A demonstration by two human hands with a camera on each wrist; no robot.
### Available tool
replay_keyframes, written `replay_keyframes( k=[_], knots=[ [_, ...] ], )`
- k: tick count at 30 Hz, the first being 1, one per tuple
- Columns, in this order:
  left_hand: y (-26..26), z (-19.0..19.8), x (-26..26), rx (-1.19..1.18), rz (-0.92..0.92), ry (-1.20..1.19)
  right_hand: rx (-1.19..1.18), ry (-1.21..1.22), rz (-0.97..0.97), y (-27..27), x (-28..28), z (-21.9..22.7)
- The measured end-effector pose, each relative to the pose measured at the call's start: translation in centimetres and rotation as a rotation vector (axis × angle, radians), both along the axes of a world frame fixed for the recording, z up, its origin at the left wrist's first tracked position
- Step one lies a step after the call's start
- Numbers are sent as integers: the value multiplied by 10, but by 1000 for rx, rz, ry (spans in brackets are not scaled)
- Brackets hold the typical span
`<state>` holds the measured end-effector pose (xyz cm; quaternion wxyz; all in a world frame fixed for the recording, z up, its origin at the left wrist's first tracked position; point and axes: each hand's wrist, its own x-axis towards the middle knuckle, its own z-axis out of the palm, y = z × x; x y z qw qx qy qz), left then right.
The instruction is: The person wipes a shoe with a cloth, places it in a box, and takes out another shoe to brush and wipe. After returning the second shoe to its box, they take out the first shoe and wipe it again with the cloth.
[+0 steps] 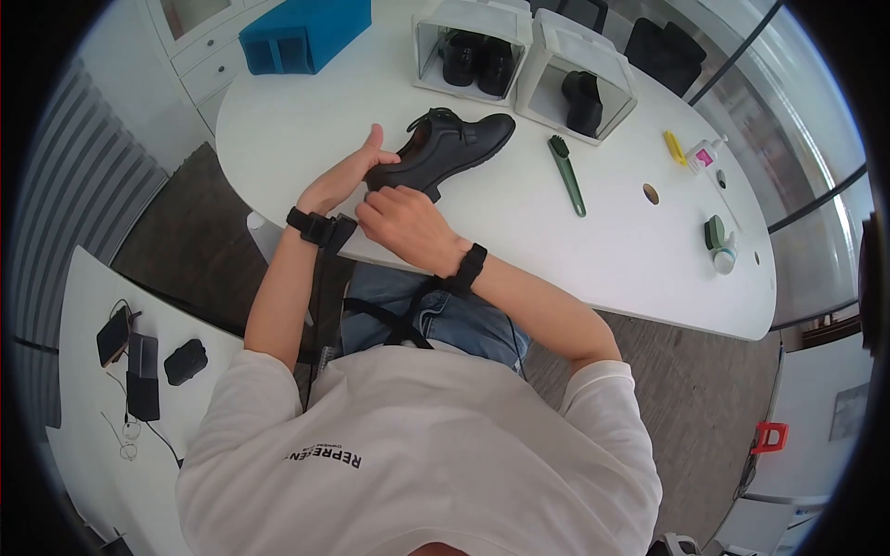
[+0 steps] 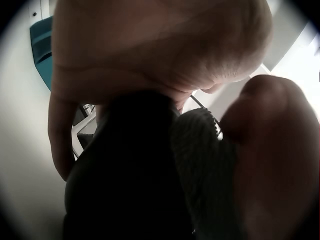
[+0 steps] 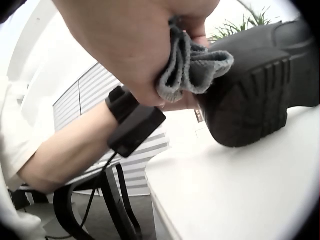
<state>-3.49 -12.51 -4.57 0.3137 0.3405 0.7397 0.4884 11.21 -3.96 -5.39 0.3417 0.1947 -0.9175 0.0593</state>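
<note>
A black lace-up leather shoe (image 1: 464, 144) lies near the table's front edge, toe pointing to the far right. My left hand (image 1: 345, 178) holds its heel end from the left, with a finger over the collar and the thumb sticking up. Close beside it, my right hand (image 1: 408, 224) grips a folded grey cloth (image 3: 195, 65) at the back of the heel. The ridged sole (image 3: 260, 100) shows in the right wrist view. In the left wrist view the dark shoe (image 2: 130, 170) fills the middle, with the cloth along its right side.
Two open-fronted white boxes (image 1: 533, 111) with black shoes inside stand at the back. A green-handled brush (image 1: 567, 176) lies right of the shoe. Further right are a yellow item (image 1: 674, 146), bottles (image 1: 725, 255) and a green sponge-like block (image 1: 714, 232). A blue box (image 1: 306, 37) stands back left.
</note>
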Motion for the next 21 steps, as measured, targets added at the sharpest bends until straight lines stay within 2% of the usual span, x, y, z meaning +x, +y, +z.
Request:
replay_keyframes(
  k=[4, 6, 7, 9, 10, 12, 13, 15, 16, 17, 19, 21],
  knots=[
    [-1, 15, 9, 21, -49, 134, 14, -28, 38, 16, 11, 2],
    [1, 21, 7, -14, -349, 246, -86, 14, 48, 32, 17, 11],
    [0, 18, 8, -11, -347, 245, -83, 12, 49, 41, 20, 15],
    [1, 10, 9, 200, -295, 205, -64, 45, -24, 61, 24, 22],
    [2, 12, 9, 200, -300, 207, -83, 46, -30, 73, 24, 24],
    [5, 21, 7, 163, -333, 417, -96, 90, -93, 99, 18, 20],
    [7, 24, 4, 162, -335, 415, -110, 125, -152, 109, 18, 19],
    [10, 34, 0, 106, -191, 943, -178, 75, -220, 125, 21, 17],
    [11, 46, 5, 7, -162, 917, -243, 29, -282, 132, 23, 16],
    [11, 47, 3, 6, -163, 919, -244, 31, -283, 137, 24, 15],
    [11, 46, -3, -45, -169, 1052, -242, -33, -402, 148, 30, 9],
    [11, 31, -17, -56, -174, 1099, -332, -63, -471, 163, 36, -4]
  ],
)
